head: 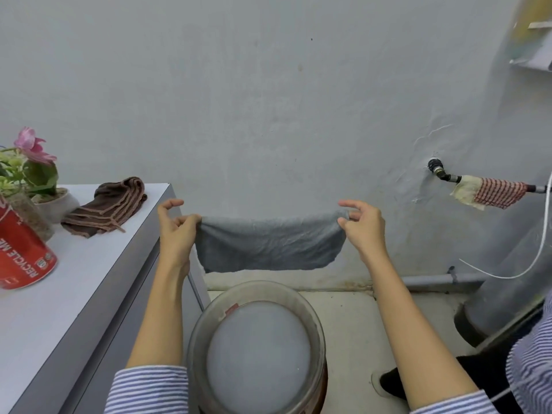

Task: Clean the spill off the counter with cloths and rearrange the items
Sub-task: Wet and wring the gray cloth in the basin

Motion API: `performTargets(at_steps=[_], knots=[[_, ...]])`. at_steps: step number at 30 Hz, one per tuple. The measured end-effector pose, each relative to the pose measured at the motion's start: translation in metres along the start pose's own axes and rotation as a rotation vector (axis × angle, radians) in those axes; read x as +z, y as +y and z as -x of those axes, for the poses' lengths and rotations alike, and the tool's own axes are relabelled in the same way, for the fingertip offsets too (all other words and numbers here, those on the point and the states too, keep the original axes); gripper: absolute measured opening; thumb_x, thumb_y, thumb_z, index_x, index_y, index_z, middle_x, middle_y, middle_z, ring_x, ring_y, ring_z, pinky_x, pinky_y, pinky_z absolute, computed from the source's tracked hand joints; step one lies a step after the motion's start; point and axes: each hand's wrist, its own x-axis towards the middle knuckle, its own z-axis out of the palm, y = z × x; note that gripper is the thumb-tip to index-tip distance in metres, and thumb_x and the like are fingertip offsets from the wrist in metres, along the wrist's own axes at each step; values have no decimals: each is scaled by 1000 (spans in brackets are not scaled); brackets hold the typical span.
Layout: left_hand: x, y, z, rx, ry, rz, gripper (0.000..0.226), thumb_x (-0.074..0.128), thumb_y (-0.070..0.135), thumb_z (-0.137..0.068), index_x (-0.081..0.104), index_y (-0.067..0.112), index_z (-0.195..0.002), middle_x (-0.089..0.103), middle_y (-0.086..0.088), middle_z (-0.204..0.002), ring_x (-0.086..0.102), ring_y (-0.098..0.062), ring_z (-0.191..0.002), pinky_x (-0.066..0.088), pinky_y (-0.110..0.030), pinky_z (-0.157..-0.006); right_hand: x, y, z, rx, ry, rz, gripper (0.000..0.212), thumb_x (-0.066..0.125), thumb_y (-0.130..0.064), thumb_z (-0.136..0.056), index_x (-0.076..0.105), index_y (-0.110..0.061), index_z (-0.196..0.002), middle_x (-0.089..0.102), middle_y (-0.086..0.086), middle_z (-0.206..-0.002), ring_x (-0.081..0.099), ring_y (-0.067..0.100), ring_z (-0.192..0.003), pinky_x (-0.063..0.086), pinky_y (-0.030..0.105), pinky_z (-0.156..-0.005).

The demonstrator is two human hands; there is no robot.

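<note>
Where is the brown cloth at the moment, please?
In the head view the brown cloth lies bunched at the back of the counter, on the left, just right of the potted plant and near the wall.

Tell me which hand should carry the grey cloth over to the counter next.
Probably the left hand. It pinches the grey cloth corner right beside the counter edge, while the right hand holds the far corner, away from the counter.

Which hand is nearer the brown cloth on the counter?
Left. The left hand pinches the grey cloth just right of the brown cloth; the right hand holds the grey cloth's far corner.
</note>
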Motion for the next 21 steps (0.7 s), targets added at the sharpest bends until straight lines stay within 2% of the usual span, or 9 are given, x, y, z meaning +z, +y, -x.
performTargets(at_steps=[2, 5, 8, 9, 11, 13, 15, 17, 21], knots=[[-1, 1, 1, -9, 25, -4, 34, 55, 1, -81, 43, 32, -89, 49, 0, -73, 43, -18, -72, 35, -29, -64, 1, 0, 2, -42, 48, 52, 20, 59, -1, -87, 65, -12, -104, 64, 13, -91, 56, 19, -77, 40, 22, -70], [-6, 3, 0, -33, 22, -52, 33, 61, 2, -72, 48, 31, -79, 51, 3, -84, 48, -22, -81, 42, -33, -71, 1, 3, 0, -90, 39, 76, 16, 52, 0, -90, 58, -12, -99, 55, 7, -80, 50, 18, -69, 41, 27, -64], [-9, 7, 4, -31, -160, -158, 24, 67, 11, -66, 60, 29, -81, 60, 6, -95, 55, -18, -89, 45, -33, -82, 0, 4, -4, -35, -10, -36, 19, 47, 0, -93, 60, -14, -97, 53, 6, -85, 47, 13, -67, 40, 23, -59], [-10, 9, 6, -22, -253, -206, 27, 72, 10, -68, 63, 28, -86, 62, 8, -100, 58, -15, -92, 45, -28, -84, 1, 4, -5, -9, -26, -83, 22, 45, 0, -94, 62, -14, -97, 57, 8, -91, 50, 14, -74, 42, 22, -62], [-9, 12, 11, -3, -414, -317, 35, 74, 1, -73, 66, 24, -99, 63, 10, -107, 58, -8, -95, 44, -18, -80, 0, 4, -6, 47, -52, -163, 27, 43, 0, -95, 67, -11, -101, 61, 7, -104, 53, 13, -94, 42, 21, -80], [-8, 12, 12, 29, -476, -510, 41, 72, -5, -73, 66, 19, -106, 63, 7, -108, 57, -8, -98, 43, -16, -80, -3, 3, -4, 98, -88, -253, 24, 49, 0, -93, 67, -7, -108, 61, 6, -110, 51, 12, -106, 39, 23, -91], [-5, 11, 13, 68, -449, -717, 37, 69, -5, -74, 69, 16, -104, 65, 3, -102, 56, -11, -100, 41, -20, -82, -7, 5, -3, 120, -143, -310, 26, 61, 0, -86, 67, -6, -110, 61, 7, -113, 51, 14, -112, 40, 25, -95], [-2, 9, 15, 98, -392, -837, 28, 64, -3, -78, 72, 14, -99, 66, 1, -90, 56, -13, -92, 39, -22, -77, -7, 7, -3, 132, -179, -279, 38, 69, 7, -77, 67, -8, -111, 62, 9, -115, 53, 17, -113, 44, 30, -98], [-1, 10, 16, 177, -315, -903, 22, 61, 2, -83, 74, 13, -96, 67, -2, -84, 55, -13, -87, 38, -22, -74, -3, 11, -6, 113, -139, -139, 40, 70, 11, -72, 70, -11, -106, 65, 11, -110, 59, 24, -108, 50, 33, -95]])
